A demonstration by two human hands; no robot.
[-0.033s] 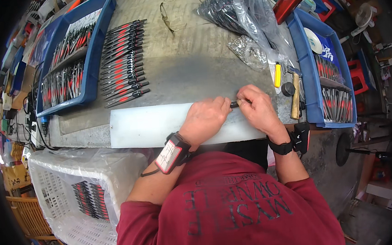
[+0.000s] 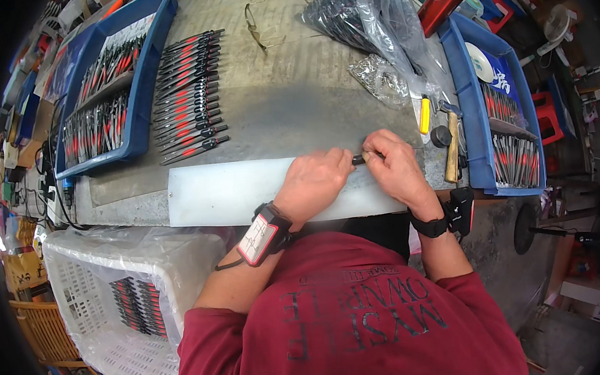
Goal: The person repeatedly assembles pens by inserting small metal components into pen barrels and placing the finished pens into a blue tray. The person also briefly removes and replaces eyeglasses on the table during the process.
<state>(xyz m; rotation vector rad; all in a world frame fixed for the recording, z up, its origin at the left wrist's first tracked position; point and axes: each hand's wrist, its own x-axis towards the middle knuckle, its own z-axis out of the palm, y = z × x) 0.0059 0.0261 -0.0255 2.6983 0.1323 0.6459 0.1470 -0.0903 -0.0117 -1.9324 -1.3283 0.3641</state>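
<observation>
Both hands meet over the white board (image 2: pixel 223 193) at the table's front edge. A short, dark, rod-like piece (image 2: pixel 358 159) spans the small gap between them; most of it is hidden by the fingers. My left hand (image 2: pixel 317 179) is closed around its left end. With thumb and fingers pinched, my right hand (image 2: pixel 391 163) grips the other end. Beyond the board, to the left, lies a row of slim black-and-red pen-like pieces (image 2: pixel 187 97), side by side.
Blue trays of similar pieces flank the table, one left (image 2: pixel 154 79) and one right (image 2: pixel 458 90). Near my right hand lie a hammer (image 2: pixel 452 147), a black round puck (image 2: pixel 441 136) and a yellow-handled tool (image 2: pixel 425 114). Plastic bags (image 2: pixel 386 25) sit behind; a white plastic-lined basket (image 2: pixel 75 283) stands at lower left.
</observation>
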